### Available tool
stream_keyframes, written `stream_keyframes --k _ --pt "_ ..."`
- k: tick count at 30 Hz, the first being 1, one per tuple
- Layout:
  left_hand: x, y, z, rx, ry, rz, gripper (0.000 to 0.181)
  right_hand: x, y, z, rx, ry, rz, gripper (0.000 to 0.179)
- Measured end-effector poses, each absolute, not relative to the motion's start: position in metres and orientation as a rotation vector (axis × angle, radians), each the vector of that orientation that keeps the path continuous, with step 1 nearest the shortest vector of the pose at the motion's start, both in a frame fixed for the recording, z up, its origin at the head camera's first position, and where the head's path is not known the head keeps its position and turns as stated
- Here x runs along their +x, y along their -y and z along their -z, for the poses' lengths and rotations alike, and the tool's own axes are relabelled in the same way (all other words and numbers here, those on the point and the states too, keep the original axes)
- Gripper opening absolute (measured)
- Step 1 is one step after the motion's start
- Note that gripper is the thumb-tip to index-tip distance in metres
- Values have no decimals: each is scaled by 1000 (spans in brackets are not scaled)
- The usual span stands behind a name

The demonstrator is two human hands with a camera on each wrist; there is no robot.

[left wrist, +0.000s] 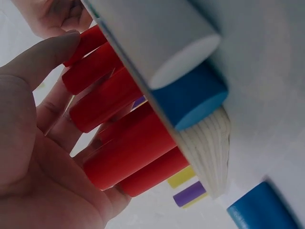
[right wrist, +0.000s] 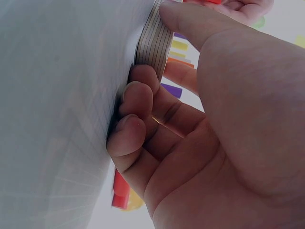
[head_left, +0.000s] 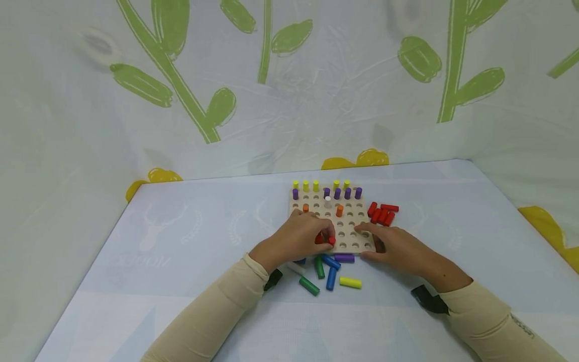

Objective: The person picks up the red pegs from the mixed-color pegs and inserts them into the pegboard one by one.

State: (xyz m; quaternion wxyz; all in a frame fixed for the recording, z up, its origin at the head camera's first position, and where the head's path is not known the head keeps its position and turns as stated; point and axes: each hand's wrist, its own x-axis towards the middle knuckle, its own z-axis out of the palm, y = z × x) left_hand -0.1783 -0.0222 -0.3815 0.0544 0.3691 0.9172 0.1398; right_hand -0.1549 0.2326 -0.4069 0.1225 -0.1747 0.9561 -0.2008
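A wooden pegboard (head_left: 348, 240) lies before me with coloured pegs in its holes. My left hand (head_left: 294, 236) reaches over its near left part and pinches a red peg (head_left: 332, 241) between thumb and fingers. In the left wrist view, several red pegs (left wrist: 131, 152) stand in the board beneath that palm, and the thumb touches the farthest red peg (left wrist: 86, 45). My right hand (head_left: 398, 249) grips the near right corner: the thumb presses the near edge, the other fingers curl by the right side. The right wrist view shows the board's layered edge (right wrist: 155, 45) between them.
At the board's far side stand yellow pegs (head_left: 305, 186) and purple pegs (head_left: 348, 193), then a white peg (head_left: 327, 202) and an orange peg (head_left: 340, 211). Loose red pegs (head_left: 383, 216) lie right of it. Green (head_left: 309, 286), blue (head_left: 331, 278) and yellow (head_left: 350, 282) pegs lie in front.
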Motion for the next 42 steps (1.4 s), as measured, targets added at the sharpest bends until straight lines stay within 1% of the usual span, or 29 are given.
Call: stream_keyframes --k 9,11,18,28,32,37,42 --pt "-175 39 371 1099 -2810 -531 21 -154 -226 407 -505 -2766 598 69" --pt "-175 45 368 1075 -2839 -562 26 -154 -225 408 -505 -2771 591 68" --pt "-173 68 367 934 -2896 -613 51 -156 -226 408 -484 -2792 571 69" --pt "-173 85 379 699 -2915 -460 71 -154 -229 409 -484 -2795 528 68" --pt "-173 90 382 655 -2881 -410 79 -153 -230 407 -498 -2796 531 68" --pt "-173 91 386 634 -2843 -360 83 -152 -231 403 -495 -2794 557 66" --pt "-172 94 387 600 -2830 -337 79 -156 -237 394 -505 -2801 569 60"
